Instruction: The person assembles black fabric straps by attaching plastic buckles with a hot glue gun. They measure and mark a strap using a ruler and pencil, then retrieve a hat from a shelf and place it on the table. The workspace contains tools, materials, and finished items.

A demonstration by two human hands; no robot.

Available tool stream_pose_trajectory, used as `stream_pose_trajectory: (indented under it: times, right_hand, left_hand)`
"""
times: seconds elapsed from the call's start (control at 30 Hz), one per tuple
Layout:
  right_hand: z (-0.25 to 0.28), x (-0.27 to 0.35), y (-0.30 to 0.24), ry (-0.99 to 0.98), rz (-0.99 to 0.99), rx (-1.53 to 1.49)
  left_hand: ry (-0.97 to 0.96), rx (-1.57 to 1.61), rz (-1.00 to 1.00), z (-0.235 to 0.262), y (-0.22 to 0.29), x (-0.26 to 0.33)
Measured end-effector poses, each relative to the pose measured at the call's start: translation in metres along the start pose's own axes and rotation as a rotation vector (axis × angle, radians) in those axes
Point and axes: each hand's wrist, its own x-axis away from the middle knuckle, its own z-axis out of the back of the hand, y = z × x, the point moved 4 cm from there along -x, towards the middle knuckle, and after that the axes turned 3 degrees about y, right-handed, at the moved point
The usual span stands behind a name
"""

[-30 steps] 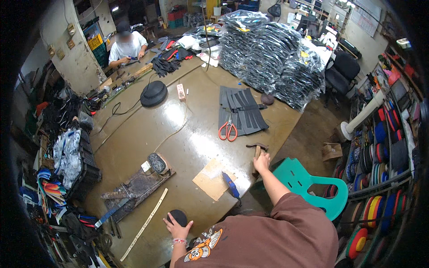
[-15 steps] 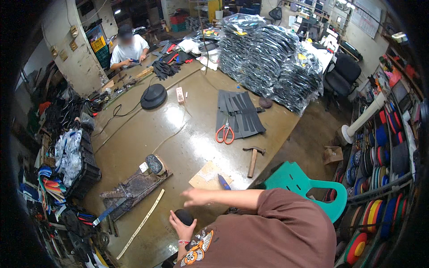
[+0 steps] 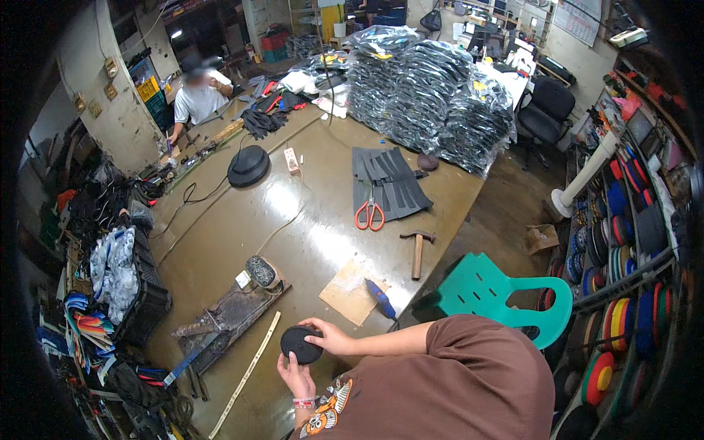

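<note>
A round black roll, apparently of strap or tape (image 3: 301, 345), is held between both my hands near the front of the table. My left hand (image 3: 295, 378) grips its lower edge, thumb upward. Over its upper right side my right hand (image 3: 331, 339) closes, with the thumb on its face. A pale yellow measuring strip (image 3: 246, 372) lies on the table left of the hands. To the right of them are a tan board (image 3: 352, 293) and a blue-handled tool (image 3: 380, 298).
A claw hammer (image 3: 417, 257), red-handled scissors (image 3: 369, 214) on dark fabric pieces (image 3: 392, 187), and a dark wooden block with a blade (image 3: 227, 323) lie on the table (image 3: 227, 235). A green chair (image 3: 484, 290) stands right. Bagged goods (image 3: 418, 88) and a co-worker (image 3: 198, 99) are at the far side.
My right hand has come down from above the table onto the black roll. The roll now shows its flat face. The co-worker has raised one hand.
</note>
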Motion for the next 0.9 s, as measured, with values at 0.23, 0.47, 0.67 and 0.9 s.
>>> stream_pose_trajectory:
  times: [0.23, 0.47, 0.67, 0.9]
  right_hand:
    - [-0.046, -0.01, 0.01, 0.395, -0.041, -0.409]
    - [-0.111, -0.008, -0.034, 0.267, -0.018, 0.0]
    - [-0.146, 0.007, -0.053, 0.165, -0.187, -0.221]
    - [-0.148, -0.013, -0.104, 0.123, 0.312, 0.482]
  left_hand:
    - [-0.083, 0.104, 0.061, 0.028, 0.03, -0.03]
    - [-0.164, 0.069, -0.027, 0.08, 0.1, -0.059]
    - [-0.222, 0.037, -0.142, 0.099, 0.141, -0.068]
    - [-0.385, -0.447, -0.457, 0.089, 0.169, -0.062]
